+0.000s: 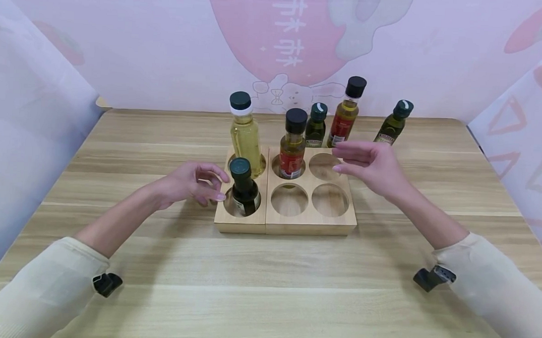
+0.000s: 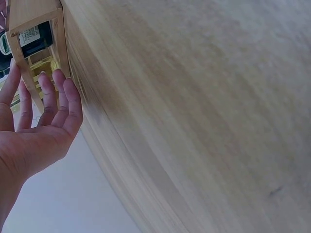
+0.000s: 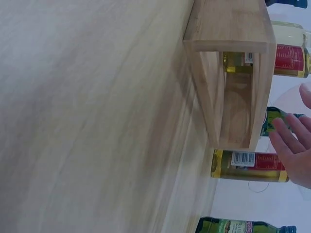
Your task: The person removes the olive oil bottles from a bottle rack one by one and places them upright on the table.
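A wooden bottle rack (image 1: 311,228) with round holes stands mid-table. In its front left hole sits a small dark bottle (image 1: 246,190) with a green cap. Behind it stands a taller bottle of pale yellow oil (image 1: 246,137), and a red-labelled bottle (image 1: 292,147) fills the back middle hole. My left hand (image 1: 193,182) is at the rack's left side, fingers loosely bent, fingertips close to the small dark bottle and holding nothing. Over the rack's back right corner hovers my right hand (image 1: 373,166), fingers extended and thumb apart, with nothing in it.
Behind the rack stand a small green bottle (image 1: 316,125), another red-labelled bottle (image 1: 344,114) and, farther right, a second small green bottle (image 1: 393,123). A printed pink curtain (image 1: 158,43) hangs along the table's back edge.
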`<action>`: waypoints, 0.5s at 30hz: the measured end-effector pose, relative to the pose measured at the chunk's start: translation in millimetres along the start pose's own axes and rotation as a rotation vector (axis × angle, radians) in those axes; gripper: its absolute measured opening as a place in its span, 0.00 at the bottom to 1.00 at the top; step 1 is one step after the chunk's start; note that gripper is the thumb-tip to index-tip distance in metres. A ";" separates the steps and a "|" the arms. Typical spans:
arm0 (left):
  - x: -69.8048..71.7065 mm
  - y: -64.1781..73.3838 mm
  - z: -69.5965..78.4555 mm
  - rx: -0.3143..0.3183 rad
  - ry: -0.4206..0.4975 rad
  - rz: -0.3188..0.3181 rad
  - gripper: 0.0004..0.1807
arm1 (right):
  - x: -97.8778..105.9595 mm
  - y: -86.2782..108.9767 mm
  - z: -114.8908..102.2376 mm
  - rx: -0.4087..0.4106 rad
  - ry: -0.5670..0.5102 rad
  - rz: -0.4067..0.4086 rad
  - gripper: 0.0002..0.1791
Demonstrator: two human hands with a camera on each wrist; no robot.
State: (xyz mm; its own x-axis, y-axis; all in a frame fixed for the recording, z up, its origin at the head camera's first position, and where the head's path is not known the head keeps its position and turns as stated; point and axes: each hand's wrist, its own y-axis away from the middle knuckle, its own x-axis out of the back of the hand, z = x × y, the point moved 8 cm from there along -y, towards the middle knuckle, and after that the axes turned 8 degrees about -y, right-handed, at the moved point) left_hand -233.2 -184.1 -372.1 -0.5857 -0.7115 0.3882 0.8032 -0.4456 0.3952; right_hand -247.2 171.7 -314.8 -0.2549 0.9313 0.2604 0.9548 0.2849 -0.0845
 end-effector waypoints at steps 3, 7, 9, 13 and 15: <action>-0.1 0.1 0.4 -0.002 -0.005 0.002 0.24 | -3.4 -2.0 -4.7 0.024 -0.001 0.000 0.25; -0.7 0.6 1.2 -0.002 -0.005 0.002 0.24 | -8.8 -6.2 -13.0 0.065 -0.023 -0.003 0.24; -0.9 0.9 1.6 -0.001 -0.005 0.001 0.24 | -11.5 -8.4 -16.6 0.080 -0.036 -0.005 0.24; -0.9 1.5 2.2 -0.001 -0.006 0.002 0.25 | -17.6 -13.4 -23.8 0.098 -0.074 -0.011 0.24; -0.6 1.7 2.4 0.000 -0.006 0.003 0.25 | -21.2 -16.3 -28.2 0.112 -0.098 -0.014 0.25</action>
State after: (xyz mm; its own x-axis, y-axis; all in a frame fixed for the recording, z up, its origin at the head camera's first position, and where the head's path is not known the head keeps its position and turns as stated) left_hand -231.7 -183.2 -369.7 -0.5837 -0.7098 0.3943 0.8051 -0.4432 0.3942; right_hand -253.1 140.9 -291.8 -0.2872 0.9431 0.1676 0.9293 0.3168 -0.1897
